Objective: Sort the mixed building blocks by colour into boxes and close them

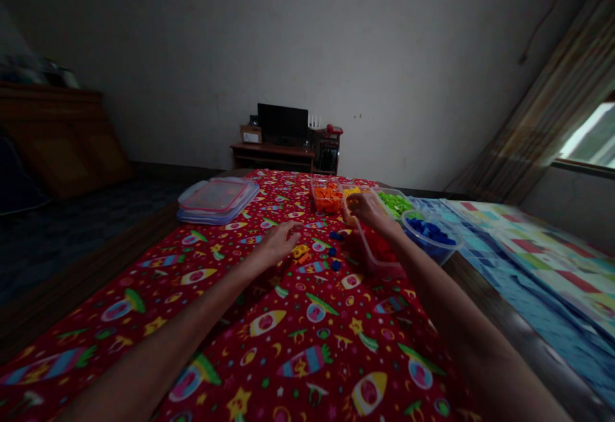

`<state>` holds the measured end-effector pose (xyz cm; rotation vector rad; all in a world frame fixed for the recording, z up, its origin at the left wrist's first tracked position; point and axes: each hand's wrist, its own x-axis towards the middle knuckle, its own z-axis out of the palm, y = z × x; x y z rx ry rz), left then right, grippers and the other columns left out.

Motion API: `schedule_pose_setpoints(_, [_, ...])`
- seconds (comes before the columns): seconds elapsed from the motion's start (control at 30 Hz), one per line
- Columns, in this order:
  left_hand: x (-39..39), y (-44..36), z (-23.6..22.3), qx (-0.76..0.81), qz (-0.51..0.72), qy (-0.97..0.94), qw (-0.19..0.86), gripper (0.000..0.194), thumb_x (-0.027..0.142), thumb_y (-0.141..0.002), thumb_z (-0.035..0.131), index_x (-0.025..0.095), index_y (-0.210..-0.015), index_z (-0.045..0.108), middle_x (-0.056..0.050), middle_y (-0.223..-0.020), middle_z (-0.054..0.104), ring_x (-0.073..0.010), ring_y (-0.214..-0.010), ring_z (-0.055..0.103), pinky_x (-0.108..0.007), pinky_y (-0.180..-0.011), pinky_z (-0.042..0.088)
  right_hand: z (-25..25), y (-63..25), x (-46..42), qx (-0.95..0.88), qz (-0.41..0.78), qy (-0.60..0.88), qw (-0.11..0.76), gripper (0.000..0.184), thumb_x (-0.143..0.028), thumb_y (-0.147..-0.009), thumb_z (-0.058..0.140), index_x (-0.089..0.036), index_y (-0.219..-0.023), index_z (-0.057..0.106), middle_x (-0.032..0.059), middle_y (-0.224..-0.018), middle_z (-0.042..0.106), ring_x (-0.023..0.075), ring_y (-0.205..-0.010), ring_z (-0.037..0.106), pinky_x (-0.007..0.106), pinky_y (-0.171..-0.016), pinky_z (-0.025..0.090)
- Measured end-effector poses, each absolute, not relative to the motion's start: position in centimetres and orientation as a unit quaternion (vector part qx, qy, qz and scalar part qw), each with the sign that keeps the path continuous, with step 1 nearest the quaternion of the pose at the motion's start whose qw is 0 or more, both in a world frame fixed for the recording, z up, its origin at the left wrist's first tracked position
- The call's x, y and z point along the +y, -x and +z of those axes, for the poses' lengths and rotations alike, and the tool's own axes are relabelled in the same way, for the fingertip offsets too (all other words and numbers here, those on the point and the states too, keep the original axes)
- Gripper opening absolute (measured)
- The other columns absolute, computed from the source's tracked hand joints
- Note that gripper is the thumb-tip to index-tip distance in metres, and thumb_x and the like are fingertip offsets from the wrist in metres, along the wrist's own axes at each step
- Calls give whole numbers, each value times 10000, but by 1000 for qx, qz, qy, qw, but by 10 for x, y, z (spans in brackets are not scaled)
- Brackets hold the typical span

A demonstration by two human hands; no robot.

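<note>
My left hand rests over the red patterned cloth with its fingers stretched out and apart, holding nothing. Just right of its fingertips lie small yellow and orange plastic toy pieces. Several small blue pieces are scattered further right on the cloth. My right hand reaches over a clear tub of yellow pieces, its fingers bent and somewhat apart; no piece is visible between them. Below my right wrist stands a tub of red pieces, partly covered by the forearm.
Alongside stand tubs of orange pieces, green pieces and blue pieces. Stacked clear lids lie at the table's far left. A bed with blue and patchwork covers adjoins on the right. A monitor stands by the wall.
</note>
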<state>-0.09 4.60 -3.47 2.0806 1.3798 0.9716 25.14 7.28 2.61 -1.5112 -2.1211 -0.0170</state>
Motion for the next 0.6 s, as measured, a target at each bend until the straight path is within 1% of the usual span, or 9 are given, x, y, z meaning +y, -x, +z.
schedule_pose_setpoints(0.07, [48,3,-40,495,323,-785,187,373,280,-757,519,164,-1089,644,-94,-1105,665,-252,-1036,591,-362,-938,441,38,-270,95,-752,-34,612,243,275,-60,-750,513,-81,-950,701,112,-825,701,160,-749,622,222,-677,435])
schedule_pose_setpoints(0.13, [50,5,-45,487,295,-807,160,367,248,-722,538,166,-1055,669,-95,-1068,674,-251,-1003,601,-345,-904,450,46,-282,112,-735,-44,642,215,297,-134,-786,550,-69,-1044,681,132,-879,707,181,-802,641,246,-725,452])
schedule_pose_setpoints(0.2, [52,7,-50,478,256,-825,158,342,232,-688,557,166,-994,696,-89,-988,687,-244,-908,623,-319,-818,472,51,-286,120,-739,-50,643,196,349,-210,-812,571,-79,-1126,649,146,-955,702,195,-867,643,271,-776,456])
schedule_pose_setpoints(0.27, [54,10,-55,473,225,-833,180,332,236,-669,569,169,-964,707,-68,-904,694,-219,-793,627,-284,-711,472,53,-283,118,-751,-58,627,199,355,-234,-836,555,-92,-1150,637,151,-999,694,197,-904,637,280,-804,449])
schedule_pose_setpoints(0.37, [57,12,-58,462,209,-832,224,334,228,-652,566,182,-949,711,-28,-805,697,-182,-690,607,-243,-617,442,51,-262,97,-786,-46,577,217,306,-200,-857,510,-103,-1106,659,131,-942,703,176,-840,633,260,-763,443])
schedule_pose_setpoints(0.43, [57,12,-58,454,211,-831,242,311,220,-642,567,180,-910,719,-19,-763,696,-169,-661,595,-230,-593,422,42,-241,78,-825,-12,528,203,271,-159,-839,513,-113,-1049,678,110,-893,700,155,-772,616,238,-709,430])
schedule_pose_setpoints(0.5, [55,10,-56,456,219,-825,252,287,230,-642,575,167,-881,722,-21,-736,692,-164,-646,588,-226,-577,406,27,-216,58,-862,27,476,172,238,-119,-810,529,-119,-984,691,92,-852,688,137,-718,591,223,-664,407])
schedule_pose_setpoints(0.6, [54,10,-54,486,242,-799,258,294,253,-643,587,148,-887,712,-8,-650,659,-147,-574,556,-218,-521,376,-6,-182,40,-893,57,417,158,153,-126,-814,541,-123,-860,687,66,-736,651,119,-641,540,223,-620,372])
